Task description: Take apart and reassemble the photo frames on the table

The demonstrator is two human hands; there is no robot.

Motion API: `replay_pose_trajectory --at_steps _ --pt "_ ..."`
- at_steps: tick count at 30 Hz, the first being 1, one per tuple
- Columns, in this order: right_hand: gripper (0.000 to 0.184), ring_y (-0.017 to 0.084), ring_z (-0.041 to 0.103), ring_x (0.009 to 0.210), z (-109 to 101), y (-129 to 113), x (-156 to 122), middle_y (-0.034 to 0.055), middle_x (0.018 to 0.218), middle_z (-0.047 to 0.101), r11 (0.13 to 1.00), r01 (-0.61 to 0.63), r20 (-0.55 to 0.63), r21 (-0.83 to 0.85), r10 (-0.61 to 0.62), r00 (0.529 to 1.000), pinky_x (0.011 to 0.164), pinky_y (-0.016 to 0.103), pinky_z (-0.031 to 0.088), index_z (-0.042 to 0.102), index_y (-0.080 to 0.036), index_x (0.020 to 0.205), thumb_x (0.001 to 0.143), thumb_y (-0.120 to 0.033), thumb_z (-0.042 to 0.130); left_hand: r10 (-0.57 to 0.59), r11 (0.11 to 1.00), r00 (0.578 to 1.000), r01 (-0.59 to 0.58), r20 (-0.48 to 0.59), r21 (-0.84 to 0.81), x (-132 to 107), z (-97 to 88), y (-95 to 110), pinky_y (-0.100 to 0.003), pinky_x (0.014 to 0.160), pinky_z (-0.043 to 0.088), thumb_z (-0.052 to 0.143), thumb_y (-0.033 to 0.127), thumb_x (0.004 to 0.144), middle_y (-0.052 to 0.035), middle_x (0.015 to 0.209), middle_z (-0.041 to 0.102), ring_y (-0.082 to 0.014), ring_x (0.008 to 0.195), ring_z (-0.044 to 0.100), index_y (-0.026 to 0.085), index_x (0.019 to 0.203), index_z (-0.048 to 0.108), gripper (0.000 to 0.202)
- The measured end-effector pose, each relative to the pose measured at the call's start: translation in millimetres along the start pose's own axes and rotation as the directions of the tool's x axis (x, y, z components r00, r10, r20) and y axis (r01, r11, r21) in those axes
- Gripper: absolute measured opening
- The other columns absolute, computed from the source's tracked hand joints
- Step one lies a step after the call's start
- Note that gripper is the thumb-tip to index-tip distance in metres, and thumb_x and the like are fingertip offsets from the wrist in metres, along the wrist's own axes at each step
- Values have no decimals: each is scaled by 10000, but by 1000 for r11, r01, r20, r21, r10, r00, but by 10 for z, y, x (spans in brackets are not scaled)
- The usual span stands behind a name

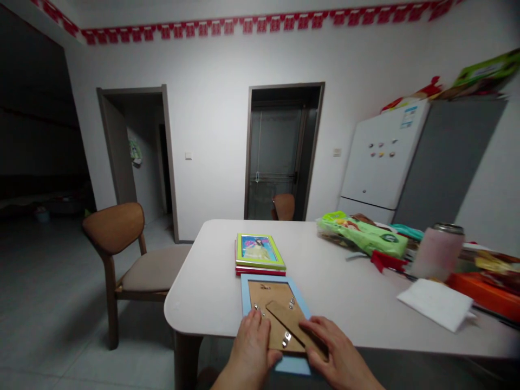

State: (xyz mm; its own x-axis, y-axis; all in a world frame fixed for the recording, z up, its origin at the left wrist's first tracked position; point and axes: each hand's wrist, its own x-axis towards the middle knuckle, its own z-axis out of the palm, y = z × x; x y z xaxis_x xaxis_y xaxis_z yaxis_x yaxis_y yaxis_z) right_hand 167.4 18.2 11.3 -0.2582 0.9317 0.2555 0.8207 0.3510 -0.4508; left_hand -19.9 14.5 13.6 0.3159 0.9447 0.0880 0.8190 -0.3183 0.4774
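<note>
A light blue picture frame (pixel 246 295) lies face down at the table's near edge, its lower end sticking out past it. Its brown backboard (pixel 260 292) faces up, with small metal clips and a slanting easel stand (pixel 286 319). My left hand (pixel 252 338) grips the frame's left side, fingertips beside a clip and thumb along the bottom of the board. My right hand (pixel 331 346) is closed around the right side, its fingers at the stand's wide lower end. Just beyond lies a stack of picture frames, a green one (pixel 260 265) with a princess picture on top.
On the table's (pixel 215 254) right side are a green packet (pixel 365 233), a pink tumbler (pixel 439 252), white tissue (pixel 436 303) and an orange box (pixel 485 295). A wooden chair (pixel 156 271) stands to the left. At the back right is a fridge (pixel 379 162).
</note>
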Motion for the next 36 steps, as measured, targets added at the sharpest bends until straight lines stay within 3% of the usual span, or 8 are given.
replay_pose_trajectory --at_steps 5,8,12,16,20,29,32,36 --pt "374 225 463 970 117 70 9 107 1018 542 997 34 -35 -73 -37 999 854 353 352 589 -182 990 644 -265 472 20 999 999 -20 25 27 -38 -44 -55 -476 984 163 518 294 719 -101 1254 411 -242 1199 274 168 1060 501 364" --pt "339 219 467 953 106 80 8 92 1006 546 995 57 -22 -87 -59 998 833 348 355 594 -208 973 672 -295 465 53 998 998 -53 39 14 -113 -76 -91 -485 985 146 517 341 717 -90 1281 376 -234 1214 243 177 1105 463 424" --pt "316 195 471 916 81 82 161 74 979 547 989 79 -10 -124 -81 997 808 321 356 593 -217 968 728 -305 407 135 991 990 -134 49 -12 -171 -60 -176 -465 996 149 612 394 640 -92 1307 334 -242 1220 225 166 1145 426 585" --pt "334 195 454 886 124 97 446 79 968 523 968 63 -43 -243 -75 996 764 320 356 569 -219 1012 750 -253 364 180 984 983 -180 18 -5 -158 -21 -224 -399 997 207 644 353 622 -93 1277 382 -230 1192 284 153 1085 478 531" --pt "299 198 441 838 162 129 588 87 895 521 958 35 -41 -286 -48 998 733 316 358 625 -191 842 765 -249 342 147 989 989 -147 -8 4 -140 -16 -201 -368 983 252 665 360 600 -104 1246 420 -236 1159 334 140 1051 501 528" --pt "302 196 434 937 147 225 512 96 984 518 974 90 -12 -210 -95 995 837 314 333 625 -159 836 765 -200 334 95 995 995 -95 -30 -21 -142 22 -211 -352 987 253 655 388 604 -86 1244 426 -228 1160 340 162 1072 495 543" --pt "307 210 423 996 137 155 424 96 1084 497 975 99 -16 -199 -104 994 846 342 338 586 -180 961 752 -220 365 99 995 995 -99 -23 -6 -148 26 -217 -345 985 260 663 373 600 -103 1244 423 -230 1159 343 140 1108 467 592" --pt "311 205 414 1033 90 -52 189 65 1121 488 963 248 61 -101 -243 968 874 364 323 577 -254 993 762 -233 370 99 995 995 -99 -24 10 -155 25 -214 -362 980 270 668 343 602 -109 1249 417 -231 1158 346 149 1128 442 604"
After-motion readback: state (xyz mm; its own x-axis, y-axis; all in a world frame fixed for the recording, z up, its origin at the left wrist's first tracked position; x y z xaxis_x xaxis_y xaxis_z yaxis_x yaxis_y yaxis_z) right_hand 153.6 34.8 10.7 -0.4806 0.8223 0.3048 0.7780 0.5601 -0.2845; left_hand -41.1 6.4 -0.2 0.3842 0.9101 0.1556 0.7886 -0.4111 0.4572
